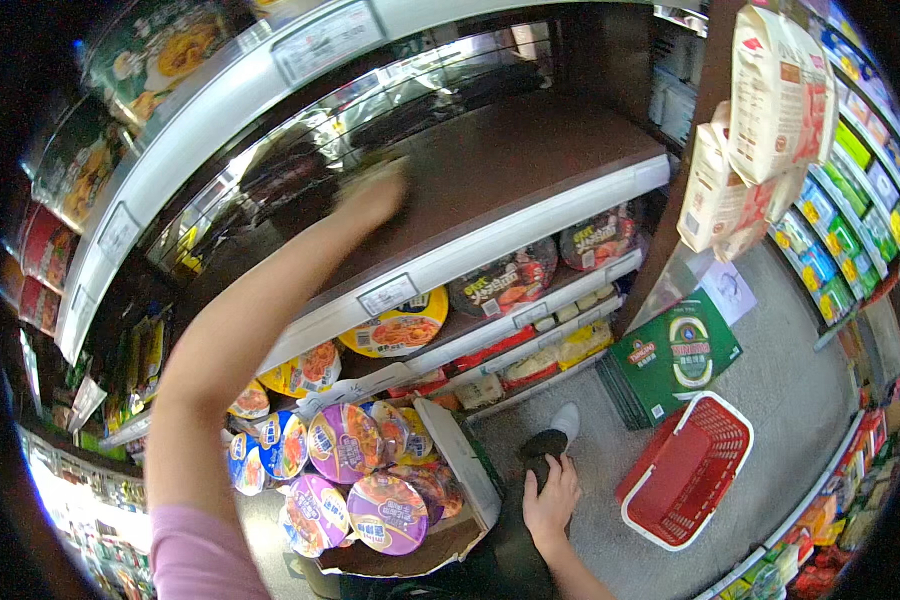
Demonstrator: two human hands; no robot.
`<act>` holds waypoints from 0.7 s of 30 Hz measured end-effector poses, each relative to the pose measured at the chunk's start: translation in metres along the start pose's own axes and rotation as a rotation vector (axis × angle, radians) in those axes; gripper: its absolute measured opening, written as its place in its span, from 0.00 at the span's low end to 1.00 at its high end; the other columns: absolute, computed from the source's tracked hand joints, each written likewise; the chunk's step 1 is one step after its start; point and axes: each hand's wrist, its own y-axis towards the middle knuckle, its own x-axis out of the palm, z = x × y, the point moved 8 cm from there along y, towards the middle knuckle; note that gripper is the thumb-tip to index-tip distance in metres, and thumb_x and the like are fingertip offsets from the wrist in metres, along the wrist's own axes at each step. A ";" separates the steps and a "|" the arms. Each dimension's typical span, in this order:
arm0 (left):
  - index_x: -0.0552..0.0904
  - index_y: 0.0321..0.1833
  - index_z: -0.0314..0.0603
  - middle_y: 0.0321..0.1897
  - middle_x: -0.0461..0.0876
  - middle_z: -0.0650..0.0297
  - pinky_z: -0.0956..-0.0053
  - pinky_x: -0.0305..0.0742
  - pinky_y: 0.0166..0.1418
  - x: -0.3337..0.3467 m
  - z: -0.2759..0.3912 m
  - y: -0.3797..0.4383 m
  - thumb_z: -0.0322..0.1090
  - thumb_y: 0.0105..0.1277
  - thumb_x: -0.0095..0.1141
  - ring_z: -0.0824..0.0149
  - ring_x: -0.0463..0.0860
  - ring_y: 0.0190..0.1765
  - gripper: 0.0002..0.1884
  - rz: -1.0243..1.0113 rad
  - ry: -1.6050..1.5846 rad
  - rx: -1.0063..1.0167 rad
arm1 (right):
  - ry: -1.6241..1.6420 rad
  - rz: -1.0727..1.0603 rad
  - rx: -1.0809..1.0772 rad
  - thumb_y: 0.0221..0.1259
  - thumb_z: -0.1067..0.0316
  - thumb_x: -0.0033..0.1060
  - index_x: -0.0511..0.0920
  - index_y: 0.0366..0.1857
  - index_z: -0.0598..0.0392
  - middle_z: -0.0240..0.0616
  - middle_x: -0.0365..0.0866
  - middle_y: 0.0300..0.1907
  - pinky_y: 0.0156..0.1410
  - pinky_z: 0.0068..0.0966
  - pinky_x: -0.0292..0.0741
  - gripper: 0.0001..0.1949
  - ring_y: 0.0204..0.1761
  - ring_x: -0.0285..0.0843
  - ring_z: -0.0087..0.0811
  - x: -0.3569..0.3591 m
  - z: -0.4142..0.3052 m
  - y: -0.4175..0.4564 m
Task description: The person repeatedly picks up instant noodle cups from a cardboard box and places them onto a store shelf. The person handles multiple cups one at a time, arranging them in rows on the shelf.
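Observation:
My left hand (375, 196), blurred, reaches far over a dark brown shelf board (487, 165). A yellowish-green blur lies at its fingers; whether the hand grips something there I cannot tell. Below, my right hand (553, 499) rests on my dark-clad knee, fingers spread and holding nothing. Beside that knee stands an open cardboard carton (457, 457) with several instant noodle cups, among them a purple-lidded cup (388, 514) and a blue-lidded cup (283, 444). Under the shelf's white front edge (540, 214) sit a yellow noodle bowl (397, 326) and dark-lidded bowls (506, 277).
A red shopping basket (686, 472) with white rim stands on the grey floor, near a green Tsingtao beer carton (671, 360). Cream-coloured bags (776, 97) hang at the shelf end. An upper shelf edge (217, 105) curves overhead at left. Stocked shelves (847, 195) line the right.

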 end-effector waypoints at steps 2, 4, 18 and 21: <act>0.72 0.73 0.41 0.74 0.71 0.45 0.52 0.66 0.76 0.006 0.081 0.042 0.45 0.81 0.28 0.45 0.73 0.73 0.27 -0.002 0.079 0.021 | 0.020 -0.018 -0.005 0.75 0.51 0.55 0.71 0.70 0.55 0.53 0.61 0.76 0.78 0.54 0.52 0.26 0.80 0.52 0.52 0.001 -0.004 -0.003; 0.75 0.71 0.46 0.73 0.73 0.47 0.40 0.63 0.76 0.012 0.165 0.059 0.44 0.78 0.31 0.42 0.73 0.73 0.26 -0.108 -0.049 0.050 | 0.037 -0.027 0.016 0.75 0.52 0.54 0.71 0.69 0.55 0.53 0.62 0.76 0.78 0.54 0.52 0.26 0.80 0.52 0.52 0.001 -0.005 -0.004; 0.71 0.76 0.47 0.79 0.63 0.48 0.46 0.53 0.83 -0.006 0.097 -0.082 0.48 0.80 0.31 0.34 0.58 0.79 0.28 0.001 -0.165 0.494 | -0.118 0.085 -0.042 0.75 0.52 0.55 0.74 0.66 0.52 0.52 0.68 0.70 0.71 0.54 0.65 0.23 0.73 0.62 0.52 0.009 -0.007 -0.013; 0.75 0.74 0.50 0.76 0.70 0.52 0.55 0.65 0.79 -0.025 -0.028 -0.128 0.44 0.74 0.48 0.42 0.70 0.74 0.26 0.041 -0.208 0.326 | -0.195 0.147 -0.098 0.74 0.51 0.56 0.75 0.65 0.52 0.52 0.72 0.68 0.69 0.52 0.68 0.23 0.70 0.67 0.53 0.013 0.002 -0.018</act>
